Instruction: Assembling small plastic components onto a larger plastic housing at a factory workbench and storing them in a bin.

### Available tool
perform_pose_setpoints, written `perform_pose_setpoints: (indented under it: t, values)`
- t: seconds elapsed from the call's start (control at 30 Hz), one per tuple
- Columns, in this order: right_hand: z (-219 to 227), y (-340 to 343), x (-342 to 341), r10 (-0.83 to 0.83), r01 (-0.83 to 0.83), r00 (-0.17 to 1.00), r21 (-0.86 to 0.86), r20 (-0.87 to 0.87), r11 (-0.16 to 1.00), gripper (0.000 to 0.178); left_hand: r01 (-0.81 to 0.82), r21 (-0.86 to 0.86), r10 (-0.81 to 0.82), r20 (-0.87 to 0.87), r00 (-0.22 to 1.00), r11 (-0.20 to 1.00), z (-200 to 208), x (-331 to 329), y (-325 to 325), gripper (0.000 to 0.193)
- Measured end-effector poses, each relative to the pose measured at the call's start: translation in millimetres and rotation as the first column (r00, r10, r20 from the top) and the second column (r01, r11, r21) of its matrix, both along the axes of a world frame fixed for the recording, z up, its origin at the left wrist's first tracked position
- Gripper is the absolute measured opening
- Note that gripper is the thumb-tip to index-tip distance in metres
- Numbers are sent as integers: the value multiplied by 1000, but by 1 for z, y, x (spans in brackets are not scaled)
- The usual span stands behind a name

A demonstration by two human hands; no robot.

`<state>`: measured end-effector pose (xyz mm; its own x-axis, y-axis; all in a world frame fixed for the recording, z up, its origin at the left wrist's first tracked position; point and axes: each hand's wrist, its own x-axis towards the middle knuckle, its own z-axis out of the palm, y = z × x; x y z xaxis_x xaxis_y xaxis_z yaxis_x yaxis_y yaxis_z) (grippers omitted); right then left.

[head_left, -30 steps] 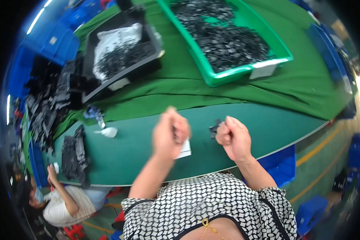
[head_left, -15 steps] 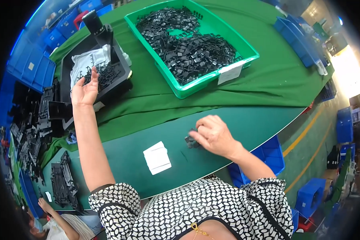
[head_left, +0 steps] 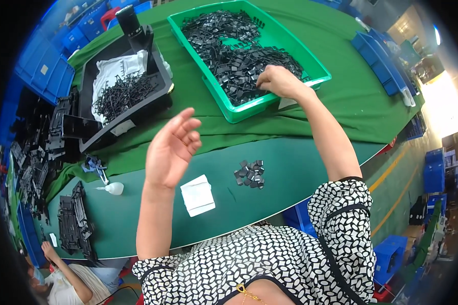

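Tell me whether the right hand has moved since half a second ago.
Yes: judged against the table, the right hand has gone from the small black pile forward to the near side of the green bin.

Left grip [head_left: 171, 151] loose, right grip [head_left: 281, 83] curled

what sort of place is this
Likely a factory workshop: a green plastic bin heaped with small black parts, blue plastic crates around the table, and yellow floor lines.
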<state>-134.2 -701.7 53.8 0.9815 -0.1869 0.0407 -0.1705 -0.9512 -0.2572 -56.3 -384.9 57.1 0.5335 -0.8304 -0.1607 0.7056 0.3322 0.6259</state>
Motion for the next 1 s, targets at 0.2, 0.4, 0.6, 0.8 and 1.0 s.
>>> perform_pose_setpoints:
  t: [0.2,0.4,0.6,0.8,1.0]
  values:
    - [27,25,-19,-257,79,916,489,309,868,18,-55,114,26,245,969,992,1,-23,1,29]
    - [50,83,-43,-281,-47,940,890,193,454,21,-253,207,61,648,759,945,-3,-43,-22,27]
    - [17,158,-77,-220,15,975,996,5,89,18,-113,296,-177,791,585,948,-19,-58,-15,28]
    - [-13,181,-94,-66,53,996,999,-53,-4,24,25,327,-202,520,830,945,-35,-86,11,31]
    - [-21,197,-100,-14,154,986,950,-164,-272,31,51,430,-235,388,891,901,-37,-94,29,28]
